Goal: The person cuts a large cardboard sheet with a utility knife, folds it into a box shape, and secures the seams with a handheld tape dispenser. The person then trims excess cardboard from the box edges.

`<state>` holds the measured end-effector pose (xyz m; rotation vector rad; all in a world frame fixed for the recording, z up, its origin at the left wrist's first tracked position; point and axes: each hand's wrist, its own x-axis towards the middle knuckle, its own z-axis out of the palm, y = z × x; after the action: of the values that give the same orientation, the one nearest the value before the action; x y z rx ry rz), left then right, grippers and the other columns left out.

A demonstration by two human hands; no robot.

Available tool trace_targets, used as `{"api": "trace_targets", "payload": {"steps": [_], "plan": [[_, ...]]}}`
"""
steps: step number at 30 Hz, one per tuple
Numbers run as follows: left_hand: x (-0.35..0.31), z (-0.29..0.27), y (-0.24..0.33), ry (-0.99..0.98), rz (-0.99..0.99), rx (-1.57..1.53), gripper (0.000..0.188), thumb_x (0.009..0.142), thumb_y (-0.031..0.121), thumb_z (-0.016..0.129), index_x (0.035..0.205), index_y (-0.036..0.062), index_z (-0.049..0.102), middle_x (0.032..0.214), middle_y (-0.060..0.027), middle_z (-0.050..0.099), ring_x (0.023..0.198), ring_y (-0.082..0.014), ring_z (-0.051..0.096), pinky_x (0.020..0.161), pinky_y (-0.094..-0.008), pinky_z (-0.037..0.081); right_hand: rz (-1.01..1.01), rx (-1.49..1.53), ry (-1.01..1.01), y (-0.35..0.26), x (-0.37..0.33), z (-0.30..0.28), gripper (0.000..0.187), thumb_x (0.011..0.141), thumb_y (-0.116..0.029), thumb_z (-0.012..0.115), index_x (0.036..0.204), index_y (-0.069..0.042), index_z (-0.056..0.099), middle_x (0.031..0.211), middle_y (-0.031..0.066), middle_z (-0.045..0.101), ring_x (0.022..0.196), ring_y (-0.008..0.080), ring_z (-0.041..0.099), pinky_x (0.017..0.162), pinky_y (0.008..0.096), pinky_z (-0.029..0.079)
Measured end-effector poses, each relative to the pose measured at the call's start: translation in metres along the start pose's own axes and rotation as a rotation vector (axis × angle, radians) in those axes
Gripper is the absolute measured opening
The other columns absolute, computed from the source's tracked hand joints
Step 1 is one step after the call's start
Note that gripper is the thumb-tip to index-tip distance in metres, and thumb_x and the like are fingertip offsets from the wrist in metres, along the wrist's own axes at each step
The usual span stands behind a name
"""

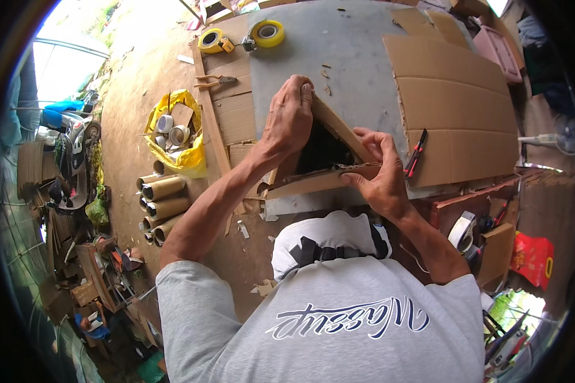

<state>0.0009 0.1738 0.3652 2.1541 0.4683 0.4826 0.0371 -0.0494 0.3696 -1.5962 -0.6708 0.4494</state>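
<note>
A three-sided cardboard piece (335, 124) with a dark hollow inside is tilted over the near edge of the grey work table (354, 51). My left hand (290, 115) is closed on its far corner, with the fingers bent over the edge. At its right corner my right hand (384, 175) pinches the cardboard, thumb on the near wall and fingers on the far side wall. The near wall's upper edge looks ragged. To the right of my right hand lies a red-and-black utility knife (416, 153), partly on a large flat cardboard sheet (453, 105).
Pliers (216, 81), a yellow tape roll (211, 41) and another tape roll (267, 34) lie toward the table's far left. Left of the table are a yellow bag (195, 163) of tape rolls and stacked cardboard tubes (166, 207). A red bag (531, 258) sits at right.
</note>
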Motion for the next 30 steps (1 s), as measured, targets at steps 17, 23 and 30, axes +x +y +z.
{"api": "trace_targets", "payload": {"steps": [17,23,30], "plan": [[-0.132,-0.056,0.011,-0.272,-0.33,-0.386,0.065,0.107,0.037,0.047,0.16,0.0041,0.031,0.156,-0.0142,0.046,0.143,-0.0233,0.041,0.118,-0.0357,0.031,0.402,0.086,-0.54,0.009,0.047,-0.042,0.066,0.08,-0.025,0.088,0.126,-0.001,0.047,0.114,0.0115,0.056,0.109,0.0217,0.056,0.101,0.0377,0.045],[-0.16,-0.028,0.014,0.028,-0.333,-0.486,0.068,0.102,0.024,0.064,0.159,0.0015,0.034,0.153,-0.0131,0.049,0.133,-0.0187,0.051,0.11,-0.0326,0.042,0.358,-0.02,-0.679,0.017,0.055,-0.043,0.065,0.087,-0.03,0.081,0.129,-0.004,0.038,0.124,0.0133,0.05,0.119,0.0238,0.05,0.105,0.04,0.042],[-0.16,-0.013,0.017,0.247,-0.435,-0.608,0.05,0.101,0.01,0.063,0.149,0.001,0.051,0.14,-0.0105,0.063,0.12,-0.0134,0.06,0.103,-0.0267,0.048,0.276,0.243,-0.71,0.033,0.057,-0.039,0.063,0.091,-0.027,0.076,0.132,-0.003,0.035,0.138,0.0141,0.042,0.124,0.0246,0.048,0.109,0.0407,0.042]]}}
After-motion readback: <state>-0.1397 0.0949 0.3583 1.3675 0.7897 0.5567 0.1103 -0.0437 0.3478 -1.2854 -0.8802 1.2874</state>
